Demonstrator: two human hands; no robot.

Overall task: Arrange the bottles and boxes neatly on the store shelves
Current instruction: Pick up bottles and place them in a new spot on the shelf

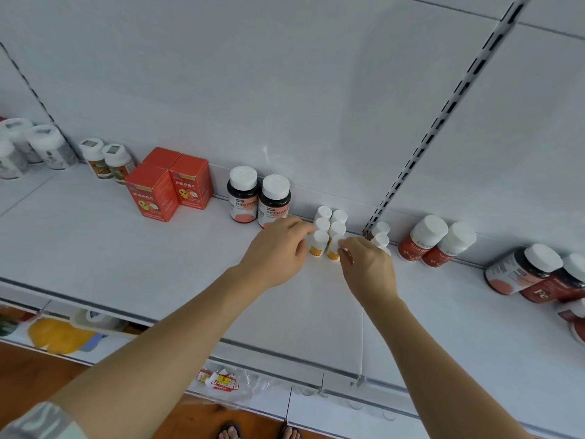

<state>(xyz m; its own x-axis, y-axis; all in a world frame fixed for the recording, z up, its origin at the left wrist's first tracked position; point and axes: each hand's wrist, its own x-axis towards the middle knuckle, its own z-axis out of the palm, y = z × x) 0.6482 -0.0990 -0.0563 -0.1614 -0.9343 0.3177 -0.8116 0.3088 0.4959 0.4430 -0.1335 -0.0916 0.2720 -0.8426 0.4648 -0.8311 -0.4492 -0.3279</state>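
Observation:
Several small white-capped bottles with orange labels stand in two rows at the back of the white shelf (158, 264). My left hand (278, 251) pinches the front bottle of the left row (319, 242). My right hand (367, 267) pinches the front bottle of the right row (333, 250). Behind my right hand stand more small white bottles (380, 234), partly hidden. Two dark bottles with white caps (258, 198) stand just left of the rows. Red boxes (167, 185) stand further left.
Two red-labelled white-capped bottles (438, 240) and dark bottles (522, 270) lean along the back right. White jars (107, 156) stand far left. A slotted upright (443, 122) splits the back panel. A lower shelf holds packets (221, 380).

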